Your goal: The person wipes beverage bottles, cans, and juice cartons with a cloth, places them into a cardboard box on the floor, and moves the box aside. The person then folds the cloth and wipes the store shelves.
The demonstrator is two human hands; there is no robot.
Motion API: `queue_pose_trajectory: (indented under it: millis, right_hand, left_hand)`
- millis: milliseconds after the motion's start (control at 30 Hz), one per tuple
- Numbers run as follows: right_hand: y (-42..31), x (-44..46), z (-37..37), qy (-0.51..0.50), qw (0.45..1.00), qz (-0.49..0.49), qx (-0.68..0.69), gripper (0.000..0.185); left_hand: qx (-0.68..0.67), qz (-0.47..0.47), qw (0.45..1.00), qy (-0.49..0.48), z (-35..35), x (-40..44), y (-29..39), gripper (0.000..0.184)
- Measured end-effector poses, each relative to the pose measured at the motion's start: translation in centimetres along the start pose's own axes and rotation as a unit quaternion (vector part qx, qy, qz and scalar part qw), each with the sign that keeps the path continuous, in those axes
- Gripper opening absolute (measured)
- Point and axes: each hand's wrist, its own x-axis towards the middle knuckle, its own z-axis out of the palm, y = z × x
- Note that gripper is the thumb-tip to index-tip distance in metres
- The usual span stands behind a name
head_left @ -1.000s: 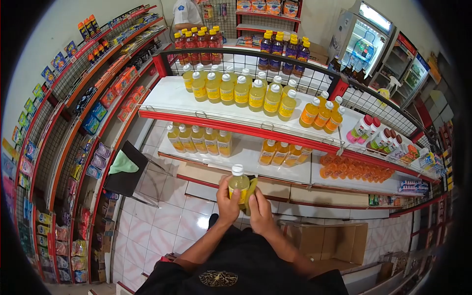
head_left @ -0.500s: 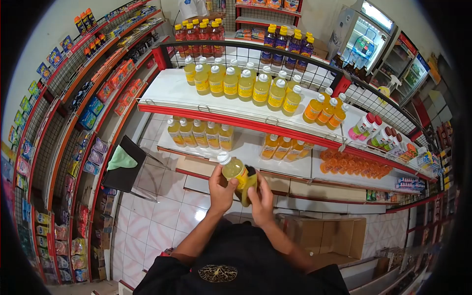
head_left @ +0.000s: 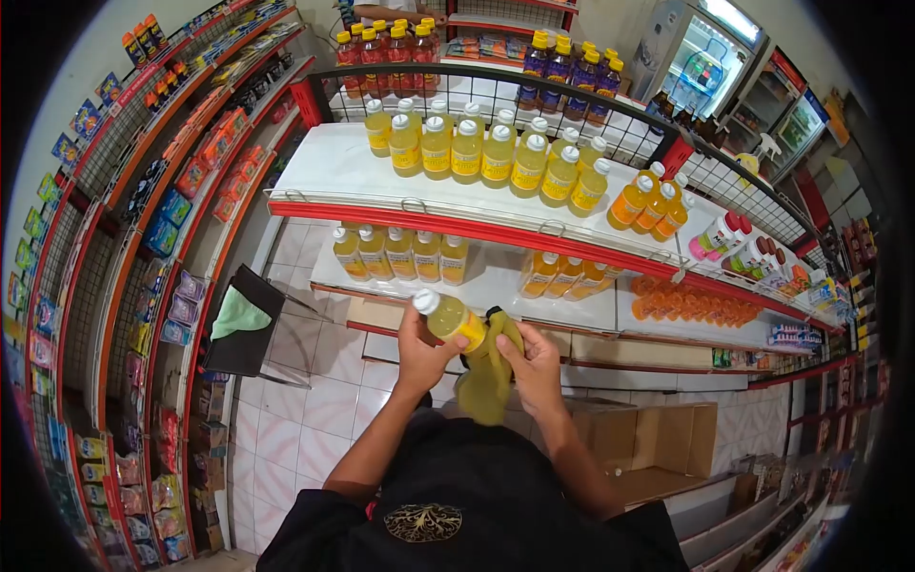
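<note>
My left hand (head_left: 426, 351) grips a bottle of pale yellow drink (head_left: 448, 319) with a white cap and a yellow label, tilted with its cap to the upper left. In my right hand (head_left: 536, 367) is an olive-yellow cloth (head_left: 486, 381), pinched between thumb and fingers and hanging down beside the bottle. The cloth's upper part touches or overlaps the bottle's lower end. In front of my hands, rows of similar yellow bottles (head_left: 498, 157) stand on the white top shelf (head_left: 334, 162).
Below, more bottles (head_left: 400, 255) stand on a lower shelf. A black chair (head_left: 250, 345) with a green cloth (head_left: 238, 313) is at left. An open cardboard box (head_left: 667, 443) sits on the floor at right. Stocked shelves line the left wall; a person's arm (head_left: 419, 14) shows behind the bottles.
The cloth has opened out and hangs lower, with my right hand farther right of the bottle. The bottle is tilted more to the left. The view has shifted slightly.
</note>
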Motion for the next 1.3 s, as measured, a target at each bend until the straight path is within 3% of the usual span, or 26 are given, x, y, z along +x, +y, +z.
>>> queue_pose_trajectory:
  millis: [33,133,300,400,567,667,733,800,900,1200,1300]
  right_hand:
    - [0.1,0.0,0.5,0.003,1.0,0.002,0.0,0.033]
    - [0.2,-0.1,2.4,0.1,0.983,-0.15,-0.04,0.035]
    - [-1.5,0.0,5.1,0.025,0.965,-0.143,-0.22,0.042]
    - [-0.6,1.7,7.5,0.031,0.908,-0.311,-0.279,0.047]
    - [-0.9,3.1,8.1,-0.03,0.949,-0.239,-0.203,0.047]
    - [0.4,3.9,8.7,-0.016,0.99,-0.109,-0.086,0.045]
    - [0.9,3.4,9.1,-0.027,0.991,-0.076,-0.111,0.045]
    - [1.4,2.9,9.5,-0.05,0.986,-0.012,-0.16,0.045]
    - [2.5,2.6,10.8,-0.017,0.983,-0.05,-0.173,0.042]
    - [1.9,3.2,12.9,0.125,0.949,-0.238,-0.166,0.032]
    - [2.2,3.1,11.7,0.119,0.963,-0.185,-0.156,0.03]
  left_hand:
    - [-0.011,0.0,1.0,0.029,-0.3,0.2,-0.1,0.052]
    - [-0.017,0.002,0.998,0.062,-1.2,0.8,-0.3,0.051]
    - [-0.01,0.004,0.998,0.067,-1.3,1.4,-1.6,0.054]
    - [-0.004,-0.016,0.998,0.064,-0.9,1.2,-1.5,0.051]
    - [0.005,-0.029,0.999,0.044,-1.7,0.8,0.1,0.044]
    - [0.036,0.009,0.998,0.042,-3.1,1.2,-0.3,0.04]
    - [0.103,0.067,0.99,0.068,-3.8,2.0,0.0,0.037]
    - [0.089,0.05,0.992,0.076,-4.1,2.4,0.5,0.038]
    - [0.063,0.013,0.993,0.095,-4.4,2.7,1.3,0.042]
    - [0.036,-0.013,0.999,0.002,-3.7,2.4,0.6,0.054]
    - [-0.014,0.0,1.0,-0.001,-3.2,2.6,0.5,0.053]
